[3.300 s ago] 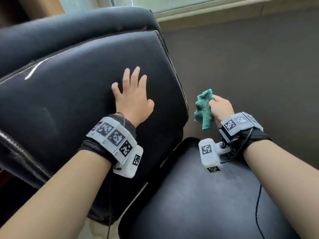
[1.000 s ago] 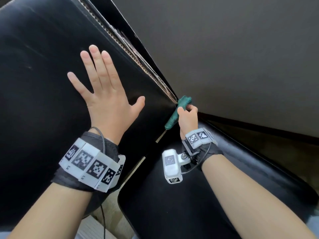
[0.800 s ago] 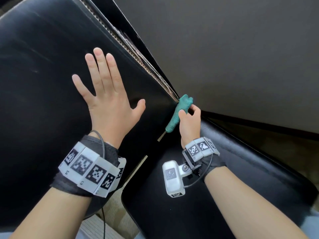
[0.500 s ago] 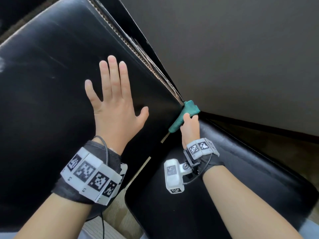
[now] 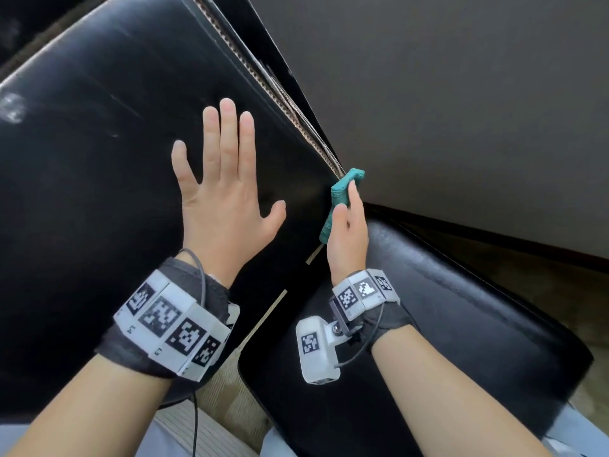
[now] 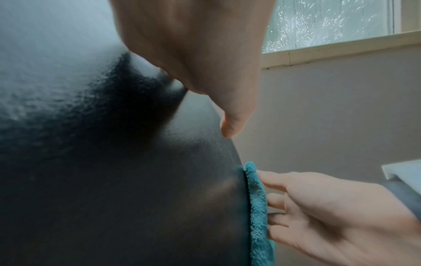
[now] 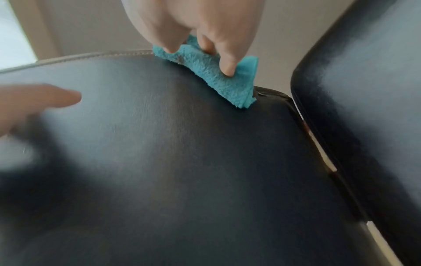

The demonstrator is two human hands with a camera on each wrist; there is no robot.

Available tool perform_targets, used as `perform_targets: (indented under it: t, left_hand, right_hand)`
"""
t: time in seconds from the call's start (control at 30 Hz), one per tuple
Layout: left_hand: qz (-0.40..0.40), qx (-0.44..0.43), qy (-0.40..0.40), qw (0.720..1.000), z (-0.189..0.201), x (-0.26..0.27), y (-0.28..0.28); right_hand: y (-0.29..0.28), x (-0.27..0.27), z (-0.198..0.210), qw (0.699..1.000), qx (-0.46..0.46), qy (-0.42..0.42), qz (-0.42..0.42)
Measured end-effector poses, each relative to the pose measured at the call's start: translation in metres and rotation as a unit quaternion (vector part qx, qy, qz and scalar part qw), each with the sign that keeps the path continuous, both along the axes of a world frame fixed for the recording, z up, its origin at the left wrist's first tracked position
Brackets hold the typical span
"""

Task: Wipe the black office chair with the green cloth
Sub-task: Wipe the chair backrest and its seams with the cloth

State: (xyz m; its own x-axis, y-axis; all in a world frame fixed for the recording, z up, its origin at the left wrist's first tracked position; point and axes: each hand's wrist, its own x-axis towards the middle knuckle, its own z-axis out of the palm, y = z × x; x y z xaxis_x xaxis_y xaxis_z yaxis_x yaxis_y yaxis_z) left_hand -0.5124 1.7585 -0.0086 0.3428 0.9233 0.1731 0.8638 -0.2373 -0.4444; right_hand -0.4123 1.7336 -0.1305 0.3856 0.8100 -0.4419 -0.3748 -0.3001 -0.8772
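Chair [image 5: 99,159] first: your black office chair fills the scene, its padded backrest tilted across the left of the head view and its seat [image 5: 461,324] just right of the backrest, with a narrow gap between the two. A grey wall [image 5: 461,94] stands behind the backrest, and the left wrist view shows a window [image 6: 330,23] above that wall.

Your left hand [image 5: 224,192] lies flat on the face of the backrest, fingers straight and spread, holding nothing; it looks to be bracing the chair. Your right hand [image 5: 347,232] is at the backrest's right edge, low down near the seat. Its fingers [image 7: 225,59] are fairly straight and press the cloth [image 7: 218,75] onto the stitched seam there, with the thumb on the front face, so the cloth is pinned to the edge rather than bunched in a fist.

That green cloth is small, fluffy and limp. It weighs next to nothing and will fold or slip out from under your fingertips if you ease off. Keep it trapped between thumb and fingers, wrapped over the edge, and slide along the seam. The chair's covering looks smooth and glossy, so the cloth should glide easily; the padding should give a little under pressure. An office chair may well swivel or roll, so keep your left palm firm on the backrest.
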Motion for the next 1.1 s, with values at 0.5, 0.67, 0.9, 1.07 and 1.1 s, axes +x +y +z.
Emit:
perform_targets:
  t: [0.5, 0.67, 0.9, 1.07, 1.1]
  left_hand:
    - [-0.012, 0.007, 0.008, 1.000, 0.000, -0.006, 0.002]
    - [-0.020, 0.007, 0.013, 1.000, 0.001, -0.011, 0.001]
    - [-0.012, 0.007, 0.007, 1.000, -0.001, -0.009, 0.000]
    - [-0.005, 0.002, -0.003, 1.000, -0.001, -0.007, -0.001]
    - [-0.004, 0.002, -0.005, 1.000, -0.001, -0.007, -0.001]
  right_hand:
    - [0.037, -0.005, -0.012, 0.994, -0.042, 0.022, -0.101]
    - [0.041, 0.004, -0.030, 0.993, -0.038, 0.030, -0.105]
    - [0.036, 0.009, -0.040, 0.996, -0.021, 0.087, -0.016]
    - [0.037, 0.018, -0.026, 0.999, 0.002, 0.035, 0.008]
    - [0.038, 0.018, -0.022, 1.000, 0.011, 0.015, 0.020]
